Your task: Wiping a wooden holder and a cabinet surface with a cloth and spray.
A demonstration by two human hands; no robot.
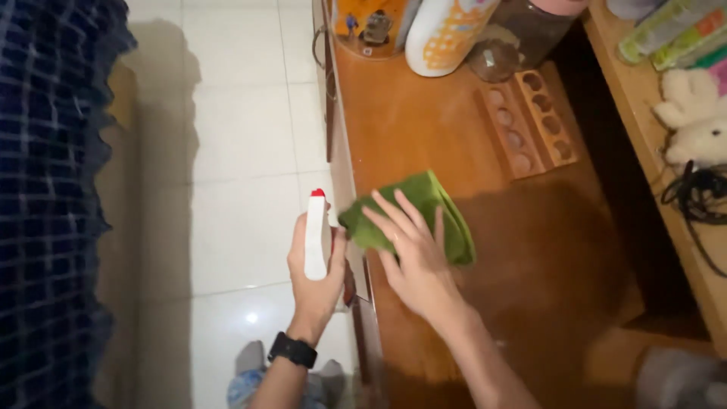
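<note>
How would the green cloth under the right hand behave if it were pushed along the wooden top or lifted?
The green cloth lies folded and rumpled, so it is probably soft and would droop if lifted. Pressed flat by the right hand, it would likely slide with the palm over the smooth wooden top, perhaps bunching at its edges.

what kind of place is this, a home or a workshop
Most likely a home room: a wooden desk top over white floor tiles, a plush toy on a side shelf, and bottles and jars at the back.
</note>
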